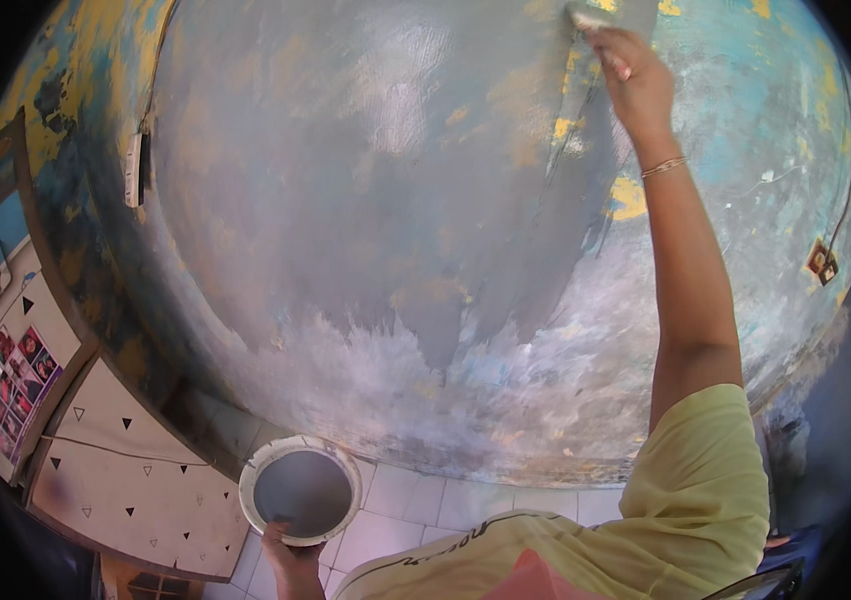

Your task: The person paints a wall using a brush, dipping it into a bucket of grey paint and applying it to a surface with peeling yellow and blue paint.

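Note:
High on the wall, my right hand [636, 85] is closed around a paintbrush [589, 20]. Its bristles appear to meet the wall [346, 230], where wet grey paint covers much of the middle. Below and to the left, my left hand [294, 562] grips the near rim of a round white bucket [291, 443]. Grey paint [306, 490] fills part of the bucket, and my left fingertips reach over its edge. Yellow, teal and whitish patches show around the grey area, with a bright yellow patch [630, 199] beside my right forearm.
On the left stands a pale cabinet [136, 470] with triangle patterns and a photo sheet [14, 390]. A white power strip [134, 170] hangs by its cord at the wall's left. A socket [823, 262] with a cord is at the right. White tiles [401, 497] cover the floor.

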Demonstrator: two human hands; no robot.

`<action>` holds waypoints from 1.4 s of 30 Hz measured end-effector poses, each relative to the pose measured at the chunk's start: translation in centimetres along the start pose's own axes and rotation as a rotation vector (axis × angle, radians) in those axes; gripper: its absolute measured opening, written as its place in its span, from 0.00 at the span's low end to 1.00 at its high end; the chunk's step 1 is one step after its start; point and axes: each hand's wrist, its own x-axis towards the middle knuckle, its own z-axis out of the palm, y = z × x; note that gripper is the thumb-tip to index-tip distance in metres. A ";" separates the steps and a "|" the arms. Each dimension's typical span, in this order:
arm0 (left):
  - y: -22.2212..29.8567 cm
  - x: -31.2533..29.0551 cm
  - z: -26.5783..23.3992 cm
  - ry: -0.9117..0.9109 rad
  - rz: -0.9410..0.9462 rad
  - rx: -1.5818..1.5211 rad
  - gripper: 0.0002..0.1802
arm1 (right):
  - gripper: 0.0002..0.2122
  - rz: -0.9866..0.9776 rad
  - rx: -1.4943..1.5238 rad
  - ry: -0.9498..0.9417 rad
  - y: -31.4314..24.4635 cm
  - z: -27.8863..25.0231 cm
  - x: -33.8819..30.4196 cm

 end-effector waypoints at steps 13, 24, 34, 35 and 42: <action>1.1 0.1 1.1 -0.035 -0.066 0.108 0.40 | 0.07 0.253 0.220 -0.944 -13.0 -4.8 -27.4; 1.3 -0.4 0.5 0.012 -0.050 0.157 0.41 | 0.03 0.341 0.217 -0.599 -5.4 -2.8 -11.5; 1.3 -0.5 -0.2 0.023 -0.077 0.105 0.39 | 0.11 0.079 -0.082 -0.305 -4.2 0.5 -11.1; 1.4 -0.5 -0.4 0.031 -0.064 0.120 0.39 | 0.15 0.100 -0.072 -0.369 -6.2 0.6 -14.6; 1.9 -0.6 -1.6 0.001 -0.051 0.135 0.39 | 0.07 0.193 0.206 -0.811 -15.7 -2.8 -33.5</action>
